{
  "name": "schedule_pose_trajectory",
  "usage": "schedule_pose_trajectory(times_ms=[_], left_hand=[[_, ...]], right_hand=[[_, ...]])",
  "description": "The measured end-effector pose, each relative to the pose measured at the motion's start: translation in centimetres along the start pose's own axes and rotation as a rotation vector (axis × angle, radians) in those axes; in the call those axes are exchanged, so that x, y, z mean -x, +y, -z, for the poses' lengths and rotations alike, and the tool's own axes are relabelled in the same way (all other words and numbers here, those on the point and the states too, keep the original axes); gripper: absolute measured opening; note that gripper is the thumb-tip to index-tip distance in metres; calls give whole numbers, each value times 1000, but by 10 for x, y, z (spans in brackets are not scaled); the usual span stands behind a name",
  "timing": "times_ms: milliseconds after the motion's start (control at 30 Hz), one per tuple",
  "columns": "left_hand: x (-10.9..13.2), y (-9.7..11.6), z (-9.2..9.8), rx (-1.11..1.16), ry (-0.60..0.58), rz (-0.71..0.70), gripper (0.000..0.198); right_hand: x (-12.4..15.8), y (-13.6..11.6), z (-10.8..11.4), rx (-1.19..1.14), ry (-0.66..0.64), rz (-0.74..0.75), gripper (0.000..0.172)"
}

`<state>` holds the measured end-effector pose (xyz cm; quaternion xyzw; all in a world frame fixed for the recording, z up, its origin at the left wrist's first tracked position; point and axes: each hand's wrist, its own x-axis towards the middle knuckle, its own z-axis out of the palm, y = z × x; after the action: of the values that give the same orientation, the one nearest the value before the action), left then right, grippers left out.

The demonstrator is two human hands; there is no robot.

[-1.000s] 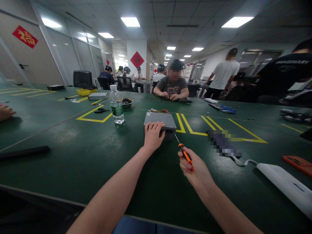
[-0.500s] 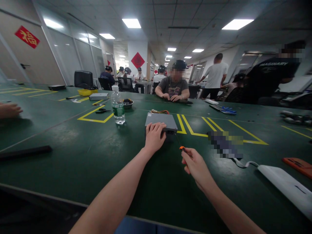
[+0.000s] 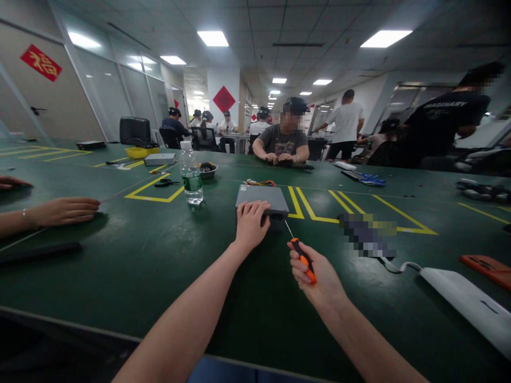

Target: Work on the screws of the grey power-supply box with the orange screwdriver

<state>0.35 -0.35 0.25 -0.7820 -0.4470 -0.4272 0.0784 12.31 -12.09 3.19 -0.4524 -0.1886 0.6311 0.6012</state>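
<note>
A grey metal computer power supply [image 3: 273,197] sits on the green table, with a bundle of coloured wires [image 3: 260,183] behind it. My left hand [image 3: 251,226] grips its near left part, fingers over the top and thumb at the front face by a black socket. In my right hand [image 3: 317,271] is an orange-and-black screwdriver [image 3: 304,259], its fingers wrapped round the handle. The thin shaft slants up to the power supply's lower right front corner. Whether the tip touches a screw there is too small to tell.
A water bottle [image 3: 192,178] stands left of the power supply, near a metal bowl [image 3: 207,170]. At left lie another person's hand [image 3: 66,210] and a black bar [image 3: 42,255]. A white power bank [image 3: 463,303] and orange phone [image 3: 485,268] lie at right.
My right hand has turned, so more of the screwdriver's orange handle shows. Another person's hand has come further onto the table from the left. My left hand keeps its hold.
</note>
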Motion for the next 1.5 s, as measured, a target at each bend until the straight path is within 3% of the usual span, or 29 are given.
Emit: schedule_pose_trajectory(times_ms=[533,867,1033,1167,1267,1367,1433,1500], left_hand=[[0,-1,-2,2,14,15,25],[1,-1,-2,2,4,7,28],[2,1,6,-46,-64,-78,34],[0,0,10,-89,-126,-182,14],[-2,-2,8,-83,-151,-232,10],[-3,-4,6,-78,-140,-224,10],[-3,-5,5,-72,-133,-223,10],[-4,-5,5,-66,-135,-222,11]], right_hand=[[-10,4,-7,213,-47,50,10],[-11,6,-11,241,44,128,13],[-4,7,-19,238,97,201,25],[-1,9,-22,200,112,151,13],[-1,8,-18,213,103,124,9],[5,7,-4,566,-9,269,29],[11,7,9,955,-172,556,45],[15,5,20,1290,-287,874,41]])
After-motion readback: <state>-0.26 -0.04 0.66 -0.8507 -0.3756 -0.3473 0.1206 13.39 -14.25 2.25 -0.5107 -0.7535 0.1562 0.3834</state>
